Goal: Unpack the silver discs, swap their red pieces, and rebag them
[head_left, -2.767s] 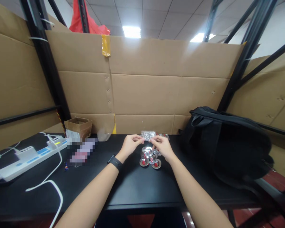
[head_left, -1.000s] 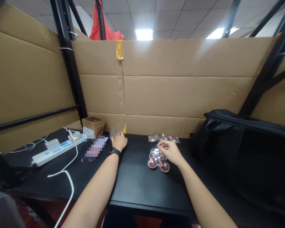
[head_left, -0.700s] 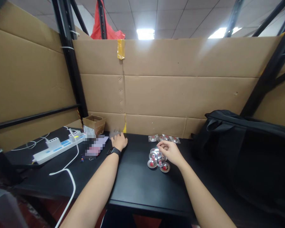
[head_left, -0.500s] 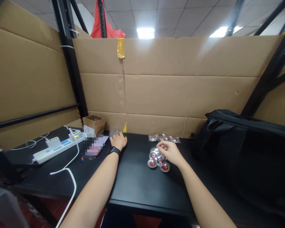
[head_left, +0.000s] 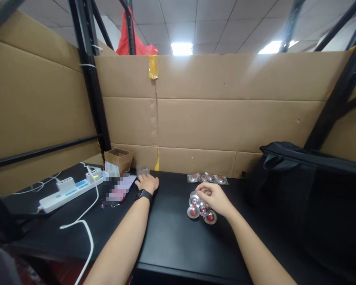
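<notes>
My left hand (head_left: 147, 183), with a black watch on its wrist, lies at the far left of the table. Its fingers are spread, touching or right beside some clear plastic bags (head_left: 142, 170); the fingertips are partly hidden. My right hand (head_left: 213, 196) pinches at the top of a small pile of round, shiny metal discs (head_left: 193, 212) with red centres. The disc between its fingertips is largely covered by the hand. Behind it, several similar discs in clear wrappers (head_left: 207, 178) lie in a row near the cardboard wall.
A white power strip (head_left: 72, 190) with a white cable (head_left: 84, 221) lies on the left. Beside it are a phone-like object (head_left: 121, 189), partly blurred out, and an open cardboard box (head_left: 118, 159). A large black bag (head_left: 308, 206) fills the right side. Cardboard walls (head_left: 195, 122) enclose the back.
The view has tilted slightly up, so everything sits lower. The clear bags by my left hand, smeared before, look stiller now. My right hand stays at the disc pile.
</notes>
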Demonstrator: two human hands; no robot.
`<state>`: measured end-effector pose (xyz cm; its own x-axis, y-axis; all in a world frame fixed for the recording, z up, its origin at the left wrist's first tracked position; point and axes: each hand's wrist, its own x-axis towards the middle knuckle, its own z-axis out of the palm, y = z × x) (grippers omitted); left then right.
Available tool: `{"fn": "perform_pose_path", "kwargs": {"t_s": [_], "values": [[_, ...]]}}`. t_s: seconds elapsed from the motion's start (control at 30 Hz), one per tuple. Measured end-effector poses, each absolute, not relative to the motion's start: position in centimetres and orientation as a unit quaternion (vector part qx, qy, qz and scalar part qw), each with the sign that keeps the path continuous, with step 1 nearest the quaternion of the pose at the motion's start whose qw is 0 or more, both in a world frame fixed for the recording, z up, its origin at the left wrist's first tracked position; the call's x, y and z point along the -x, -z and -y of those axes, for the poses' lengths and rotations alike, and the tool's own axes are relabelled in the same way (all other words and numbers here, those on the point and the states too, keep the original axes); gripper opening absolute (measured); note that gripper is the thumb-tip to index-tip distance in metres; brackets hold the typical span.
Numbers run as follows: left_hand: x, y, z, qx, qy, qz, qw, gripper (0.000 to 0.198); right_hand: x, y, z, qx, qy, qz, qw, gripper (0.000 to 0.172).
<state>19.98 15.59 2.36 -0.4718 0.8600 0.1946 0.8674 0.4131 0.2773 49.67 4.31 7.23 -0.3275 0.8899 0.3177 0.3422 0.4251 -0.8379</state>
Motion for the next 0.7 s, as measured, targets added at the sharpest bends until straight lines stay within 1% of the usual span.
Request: {"fn": "perform_pose_path", "kwargs": {"t_s": [0.17, 0.3, 0.5, 0.7], "values": [[-19.7, -2.3, -15.6, 0.517, 0.175, 0.838, 0.012, 0.062, -49.5, -7.4, -4.0, 0.429, -0.295, 0.76, 0.388, 0.017], [-19.7, -2.5, -15.3, 0.511, 0.166, 0.843, -0.003, 0.062, -49.8, -7.7, -3.9, 0.43, -0.287, 0.76, 0.394, 0.017], [-19.7, -3.4, -15.0, 0.525, 0.135, 0.84, -0.01, 0.06, -50.3, -7.6, -4.2, 0.435, -0.292, 0.748, 0.408, 0.017], [-19.7, -4.0, -14.4, 0.571, 0.127, 0.811, -0.017, 0.053, -50.2, -7.5, -4.1, 0.442, -0.284, 0.753, 0.395, 0.017]]}}
